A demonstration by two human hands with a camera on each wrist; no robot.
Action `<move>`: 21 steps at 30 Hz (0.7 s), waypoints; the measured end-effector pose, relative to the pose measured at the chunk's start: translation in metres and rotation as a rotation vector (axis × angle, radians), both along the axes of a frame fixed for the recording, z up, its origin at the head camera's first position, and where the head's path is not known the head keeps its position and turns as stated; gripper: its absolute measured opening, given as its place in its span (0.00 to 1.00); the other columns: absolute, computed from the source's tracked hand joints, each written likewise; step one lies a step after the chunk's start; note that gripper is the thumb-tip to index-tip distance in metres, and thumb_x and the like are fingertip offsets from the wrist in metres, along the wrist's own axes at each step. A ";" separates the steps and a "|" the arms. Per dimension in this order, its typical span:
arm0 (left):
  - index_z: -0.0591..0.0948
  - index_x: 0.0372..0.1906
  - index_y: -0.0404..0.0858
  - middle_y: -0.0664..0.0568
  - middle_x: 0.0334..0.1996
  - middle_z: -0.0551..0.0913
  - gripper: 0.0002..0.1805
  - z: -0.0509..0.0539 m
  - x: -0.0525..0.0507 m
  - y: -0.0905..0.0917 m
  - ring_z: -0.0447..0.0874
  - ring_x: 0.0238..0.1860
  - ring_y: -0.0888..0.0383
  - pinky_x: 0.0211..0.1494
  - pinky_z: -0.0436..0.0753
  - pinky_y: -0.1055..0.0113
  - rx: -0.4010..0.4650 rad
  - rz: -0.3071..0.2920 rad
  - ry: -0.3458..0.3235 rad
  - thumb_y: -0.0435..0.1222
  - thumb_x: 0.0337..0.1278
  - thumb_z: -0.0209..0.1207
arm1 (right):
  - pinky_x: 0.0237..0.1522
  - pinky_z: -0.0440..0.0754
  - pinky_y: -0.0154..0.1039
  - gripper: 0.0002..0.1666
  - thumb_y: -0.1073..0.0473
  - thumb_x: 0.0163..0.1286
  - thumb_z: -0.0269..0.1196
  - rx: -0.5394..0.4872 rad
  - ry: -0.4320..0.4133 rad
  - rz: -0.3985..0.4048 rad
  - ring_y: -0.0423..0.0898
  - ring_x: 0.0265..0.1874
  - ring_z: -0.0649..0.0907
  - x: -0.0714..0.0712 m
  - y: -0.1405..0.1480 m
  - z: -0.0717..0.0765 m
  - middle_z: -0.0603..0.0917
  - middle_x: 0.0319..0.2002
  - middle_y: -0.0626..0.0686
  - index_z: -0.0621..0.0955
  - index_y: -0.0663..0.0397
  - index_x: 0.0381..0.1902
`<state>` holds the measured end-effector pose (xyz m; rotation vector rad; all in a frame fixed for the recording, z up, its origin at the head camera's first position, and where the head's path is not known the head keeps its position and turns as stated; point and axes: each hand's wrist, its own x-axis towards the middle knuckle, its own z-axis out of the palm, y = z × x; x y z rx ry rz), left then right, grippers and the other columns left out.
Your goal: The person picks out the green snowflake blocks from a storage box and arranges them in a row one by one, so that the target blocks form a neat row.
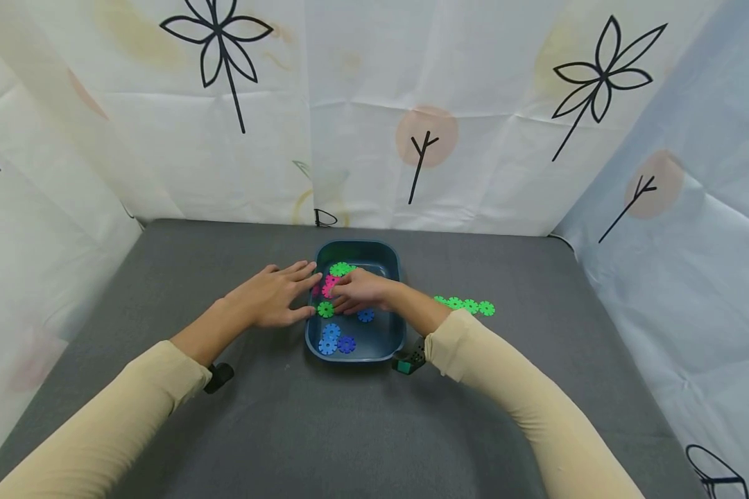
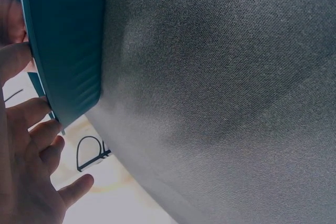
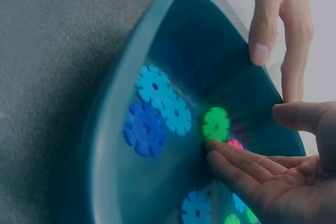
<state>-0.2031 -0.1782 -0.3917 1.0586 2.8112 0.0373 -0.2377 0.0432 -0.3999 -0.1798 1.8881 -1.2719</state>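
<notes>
A dark blue plastic tray (image 1: 383, 339) holds flower-shaped notched discs. My left hand (image 1: 281, 296) has its fingers spread, with fingertips touching the tray's left rim. Inside the tray is my right hand (image 1: 363, 290); in the right wrist view its fingers (image 3: 239, 166) are extended and the thumb stands apart. Their tips are at a green disc (image 3: 216, 124) on the tray floor. Pink discs (image 1: 329, 287) lie just beyond, partly hidden by the right hand, and green discs (image 1: 340, 269) are behind them. Light blue discs (image 1: 328, 337) and a darker blue disc (image 1: 346, 344) lie at the front left; another blue disc (image 1: 365, 316) sits mid-tray.
Right of the tray, a row of joined green discs (image 1: 470, 305) lies on the grey table (image 1: 324, 430), partly behind the right forearm. Patterned white cloth (image 1: 368, 83) hangs behind the table and along both sides. Each wrist carries a small dark device (image 1: 220, 378).
</notes>
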 end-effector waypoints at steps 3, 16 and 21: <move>0.65 0.74 0.35 0.38 0.75 0.59 0.40 0.000 0.000 0.001 0.56 0.75 0.41 0.66 0.65 0.36 0.001 0.003 0.000 0.56 0.68 0.54 | 0.62 0.75 0.50 0.30 0.60 0.79 0.52 -0.020 0.000 0.022 0.59 0.59 0.80 0.001 -0.003 -0.003 0.80 0.58 0.67 0.63 0.70 0.72; 0.65 0.74 0.35 0.38 0.75 0.59 0.39 0.000 0.000 0.000 0.56 0.76 0.41 0.66 0.65 0.35 0.002 -0.005 0.002 0.55 0.69 0.54 | 0.58 0.78 0.52 0.29 0.63 0.77 0.54 -0.053 0.024 0.006 0.59 0.55 0.83 0.011 -0.017 -0.005 0.84 0.52 0.66 0.64 0.72 0.71; 0.65 0.74 0.35 0.38 0.75 0.60 0.38 -0.001 0.000 -0.001 0.56 0.75 0.41 0.66 0.65 0.35 0.001 -0.009 0.007 0.54 0.69 0.54 | 0.55 0.80 0.50 0.33 0.64 0.74 0.58 -0.044 0.036 -0.039 0.60 0.53 0.84 0.014 -0.021 -0.006 0.86 0.48 0.66 0.62 0.74 0.71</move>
